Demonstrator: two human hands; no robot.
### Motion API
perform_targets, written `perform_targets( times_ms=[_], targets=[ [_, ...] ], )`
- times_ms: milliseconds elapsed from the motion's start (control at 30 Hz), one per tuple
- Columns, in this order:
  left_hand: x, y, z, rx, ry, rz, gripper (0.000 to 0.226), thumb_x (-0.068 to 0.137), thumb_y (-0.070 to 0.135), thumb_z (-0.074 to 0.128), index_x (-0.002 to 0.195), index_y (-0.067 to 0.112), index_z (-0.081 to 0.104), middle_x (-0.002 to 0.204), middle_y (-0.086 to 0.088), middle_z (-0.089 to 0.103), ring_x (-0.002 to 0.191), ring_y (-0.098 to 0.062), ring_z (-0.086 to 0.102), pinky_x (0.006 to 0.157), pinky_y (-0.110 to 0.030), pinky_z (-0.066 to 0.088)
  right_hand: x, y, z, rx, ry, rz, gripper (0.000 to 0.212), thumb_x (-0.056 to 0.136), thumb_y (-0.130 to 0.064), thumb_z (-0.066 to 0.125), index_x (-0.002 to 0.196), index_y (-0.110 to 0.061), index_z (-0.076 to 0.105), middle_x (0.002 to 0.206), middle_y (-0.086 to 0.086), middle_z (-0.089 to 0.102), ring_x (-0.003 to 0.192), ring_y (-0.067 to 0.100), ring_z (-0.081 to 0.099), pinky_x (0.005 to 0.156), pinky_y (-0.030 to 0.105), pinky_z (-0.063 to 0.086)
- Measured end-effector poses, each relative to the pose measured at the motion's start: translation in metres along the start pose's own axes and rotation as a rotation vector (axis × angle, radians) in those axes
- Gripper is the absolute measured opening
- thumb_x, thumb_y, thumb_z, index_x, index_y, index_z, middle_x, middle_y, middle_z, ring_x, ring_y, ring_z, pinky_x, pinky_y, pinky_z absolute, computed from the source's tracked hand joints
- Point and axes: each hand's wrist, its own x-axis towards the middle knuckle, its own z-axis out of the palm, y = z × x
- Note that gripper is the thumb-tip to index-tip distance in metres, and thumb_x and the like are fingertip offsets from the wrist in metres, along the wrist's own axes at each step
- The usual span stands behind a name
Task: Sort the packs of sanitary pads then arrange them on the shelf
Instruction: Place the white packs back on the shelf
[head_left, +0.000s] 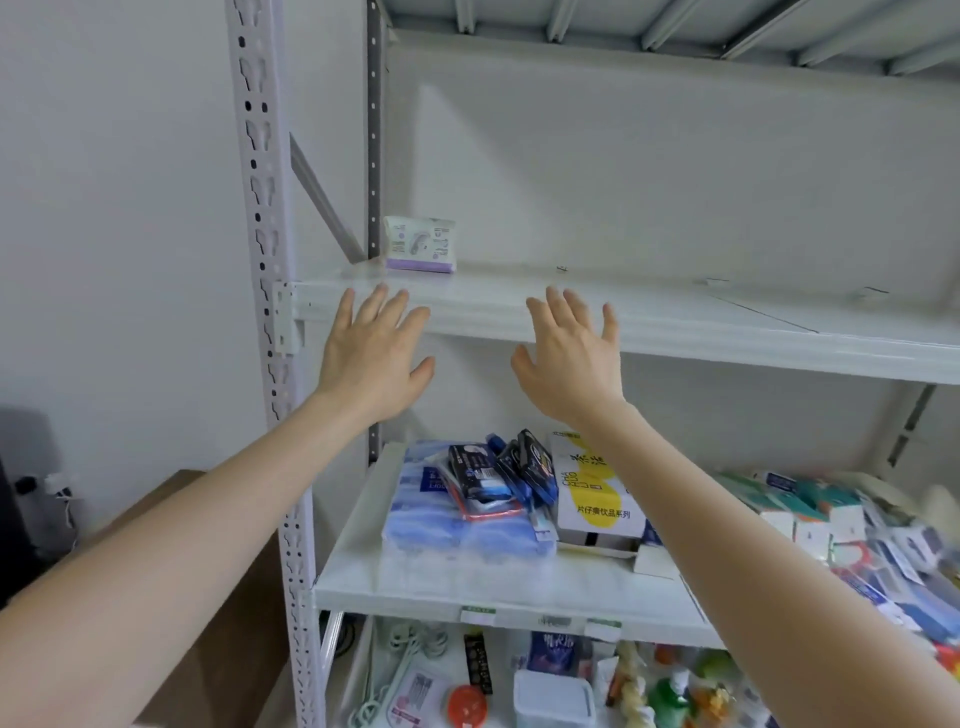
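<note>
Head view, facing a white metal rack. Both hands are raised, backs toward the camera, in front of the front lip of the upper shelf (675, 325). The left hand (371, 358) is spread, fingers straight and slightly fanned, holding nothing. The right hand (571, 364) is likewise spread and holds nothing. Whether the fingertips touch the lip cannot be told.

The one placed purple-and-white pack (420, 244) stands on the upper shelf at its far left rear corner, just beside the rear post. It is upright with its broad face forward, and its long axis runs 9 to 3 o'clock, parallel to the shelf lip.

Key relation: from the left hand the pack lies at about 1 o'clock, a little beyond the fingertips. From the right hand it lies at about 10 o'clock and farther off, so the left hand is the nearer. The rest of the upper shelf, from the pack toward 3 o'clock, is free for a row.

Unsorted stock lies at 6 o'clock of both hands on the lower shelf (441, 582). There are dark packs (498, 473) resting on a stack of blue packs (431, 519), with a white-and-yellow carton (592, 493) touching them at 3 o'clock. Which of these are pads cannot be read.

By judgement, sorting has barely begun. The next pack would probably be set just at 3 o'clock of the placed one, in the same orientation.
</note>
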Motion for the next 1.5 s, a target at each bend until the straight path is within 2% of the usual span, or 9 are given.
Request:
perform_targets(
  times_ms=[167,467,567,800,900,1033,1200,1367,1500],
  targets=[
    [-0.065,0.057,0.003,0.01,-0.059,0.03,0.061,0.092,0.047,0.045,0.145,0.016,0.036,0.156,-0.013,0.027,0.147,-0.03,0.014,0.117,-0.052,0.002,-0.08,0.027,-0.001,0.032,0.0,0.03,0.056,0.093,-0.035,0.043,0.145,-0.015,0.033,0.158,0.01,0.024,0.148,0.025,0.014,0.117,0.054,0.001],
    [-0.167,0.141,0.037,-0.036,-0.129,0.112,0.065,0.09,0.048,0.05,0.145,0.017,0.037,0.155,-0.013,0.03,0.147,-0.032,0.017,0.116,-0.056,0.004,-0.222,0.06,0.017,0.003,-0.162,0.08,0.062,0.095,-0.044,0.04,0.149,-0.017,0.028,0.159,0.008,0.023,0.148,0.024,0.015,0.117,0.054,-0.001],
    [-0.21,0.165,0.059,-0.049,-0.201,0.137,0.067,0.091,0.051,0.046,0.148,0.018,0.033,0.158,-0.013,0.025,0.148,-0.031,0.013,0.117,-0.054,0.0,-0.278,0.063,0.033,-0.004,-0.251,0.114,0.063,0.095,-0.046,0.039,0.15,-0.017,0.024,0.16,0.008,0.021,0.148,0.025,0.014,0.117,0.055,0.0],
    [-0.333,0.216,0.115,-0.133,-0.435,0.178,0.064,0.09,0.047,0.049,0.146,0.019,0.036,0.156,-0.012,0.028,0.147,-0.031,0.016,0.117,-0.056,0.009,-0.416,0.058,0.083,0.057,-0.436,0.174,0.067,0.094,-0.043,0.045,0.151,-0.016,0.024,0.159,0.008,0.023,0.148,0.024,0.018,0.117,0.052,0.003],
    [-0.381,0.234,0.142,-0.161,-0.535,0.191,0.064,0.088,0.043,0.054,0.144,0.017,0.039,0.155,-0.012,0.032,0.146,-0.031,0.02,0.117,-0.055,0.01,-0.469,0.058,0.11,0.073,-0.539,0.198,0.068,0.093,-0.041,0.046,0.151,-0.017,0.021,0.16,0.007,0.018,0.148,0.023,0.014,0.117,0.052,0.001],
    [-0.439,0.252,0.183,-0.143,-0.668,0.18,0.064,0.089,0.045,0.051,0.146,0.017,0.038,0.156,-0.012,0.029,0.147,-0.029,0.017,0.117,-0.053,0.007,-0.534,0.062,0.149,0.082,-0.698,0.217,0.069,0.095,-0.043,0.042,0.153,-0.018,0.013,0.162,0.004,0.011,0.149,0.02,0.007,0.118,0.05,-0.003],
    [-0.512,0.27,0.237,-0.11,-0.84,0.163,0.065,0.093,0.049,0.042,0.15,0.022,0.027,0.159,-0.008,0.022,0.149,-0.026,0.011,0.118,-0.051,0.002,-0.614,0.065,0.194,0.137,-0.782,0.207,0.07,0.092,-0.039,0.05,0.152,-0.013,0.024,0.158,0.005,0.026,0.147,0.023,0.021,0.117,0.052,0.009],
    [-0.573,0.29,0.285,-0.13,-0.935,0.144,0.064,0.092,0.048,0.046,0.149,0.022,0.032,0.158,-0.007,0.027,0.148,-0.026,0.017,0.117,-0.051,0.005,-0.693,0.067,0.244,0.178,-0.938,0.204,0.071,0.096,-0.045,0.039,0.155,-0.017,0.011,0.162,0.003,0.009,0.15,0.021,0.008,0.118,0.047,-0.003],
    [-0.616,0.303,0.328,-0.16,-0.975,0.136,0.066,0.09,0.049,0.051,0.148,0.022,0.034,0.156,-0.007,0.031,0.146,-0.027,0.021,0.117,-0.051,0.009,-0.746,0.066,0.288,0.209,-1.037,0.202,0.072,0.097,-0.05,0.034,0.155,-0.019,0.004,0.163,0.001,0.003,0.15,0.019,0.003,0.117,0.048,-0.004]
  ],
)
